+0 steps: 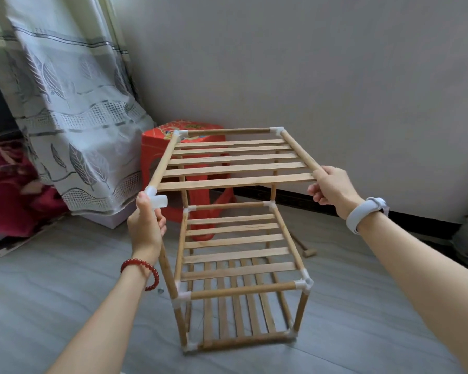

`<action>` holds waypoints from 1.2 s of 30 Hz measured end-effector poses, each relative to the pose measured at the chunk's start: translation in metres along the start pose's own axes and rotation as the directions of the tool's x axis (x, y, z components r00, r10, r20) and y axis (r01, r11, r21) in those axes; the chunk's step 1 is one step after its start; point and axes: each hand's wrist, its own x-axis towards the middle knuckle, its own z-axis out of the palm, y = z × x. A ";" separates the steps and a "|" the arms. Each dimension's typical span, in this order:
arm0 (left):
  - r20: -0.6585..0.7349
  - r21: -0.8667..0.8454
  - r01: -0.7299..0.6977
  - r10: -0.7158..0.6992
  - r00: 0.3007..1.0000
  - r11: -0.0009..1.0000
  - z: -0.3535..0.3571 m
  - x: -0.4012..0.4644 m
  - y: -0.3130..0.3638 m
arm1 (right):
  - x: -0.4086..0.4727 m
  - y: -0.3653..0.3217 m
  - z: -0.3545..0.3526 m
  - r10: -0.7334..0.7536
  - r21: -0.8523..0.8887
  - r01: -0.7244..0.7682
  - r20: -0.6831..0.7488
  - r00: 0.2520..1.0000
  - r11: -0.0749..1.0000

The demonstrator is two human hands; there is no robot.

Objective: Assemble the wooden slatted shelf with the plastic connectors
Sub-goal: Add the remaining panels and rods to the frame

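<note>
A three-tier wooden slatted shelf (239, 290) stands on the grey floor, its dowels joined by white plastic connectors. The top slatted panel (235, 160) sits over the two back posts, with its near edge raised. My left hand (146, 225) grips the upright front-left post just under a white connector (155, 198) at the panel's near-left corner. My right hand (333, 188) grips the near end of the panel's right dowel. No connector shows at that near-right corner. The middle tier (238, 244) and the bottom tier (235, 319) lie below.
A red plastic stool (157, 149) stands behind the shelf, close to a patterned curtain (73, 103). A small wooden mallet (307, 251) lies on the floor to the right. The grey wall runs behind. A dark red cloth (8, 184) lies at the left.
</note>
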 end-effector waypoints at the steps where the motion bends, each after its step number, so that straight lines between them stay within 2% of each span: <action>1: -0.009 -0.009 0.005 -0.005 1.000 1.000 -0.001 0.001 -0.001 | -0.001 -0.001 0.000 -0.012 -0.028 0.012 -0.002 1.000 1.000; 5: -0.020 -0.084 0.031 -0.033 0.999 0.996 -0.003 0.005 -0.003 | -0.008 -0.003 -0.002 -0.020 -0.103 0.020 -0.005 1.000 0.994; 9: -0.087 0.029 -0.079 0.081 0.993 0.996 -0.003 0.007 -0.006 | -0.020 -0.001 -0.003 -0.053 -0.181 0.055 0.020 0.998 0.982; 12: -0.177 0.020 -0.104 0.106 0.978 0.994 -0.005 0.019 -0.003 | -0.032 -0.006 0.002 -0.086 -0.210 0.097 0.064 0.994 0.973; 17: -0.190 0.042 -0.016 0.024 0.982 0.999 -0.016 0.041 -0.013 | -0.055 -0.019 0.012 -0.052 -0.123 0.085 0.250 0.967 0.989; 21: -0.172 0.134 0.005 0.019 0.985 0.991 -0.020 0.018 -0.026 | -0.061 -0.018 0.014 -0.049 -0.084 0.088 0.388 0.921 0.993; 23: -0.084 0.228 0.004 0.015 0.996 0.974 -0.015 -0.007 -0.029 | -0.061 -0.013 0.012 -0.048 -0.065 0.082 0.410 0.911 0.995; 26: 0.167 0.340 -0.060 0.002 0.986 0.938 0.000 -0.052 -0.037 | -0.060 0.002 0.003 -0.039 -0.126 0.101 0.418 0.907 0.987; 30: 0.471 0.444 -0.220 -0.017 0.882 0.869 0.039 -0.105 -0.066 | -0.056 0.057 -0.029 0.055 -0.191 0.021 0.383 0.922 0.981; 33: 0.607 0.441 -0.323 -0.013 0.795 0.838 0.075 -0.135 -0.087 | -0.058 0.113 -0.061 0.171 -0.188 -0.117 0.300 0.939 0.975; 36: 0.716 0.431 -0.423 -0.017 0.697 0.797 0.115 -0.161 -0.113 | -0.066 0.188 -0.097 0.325 -0.203 -0.285 0.203 0.924 0.937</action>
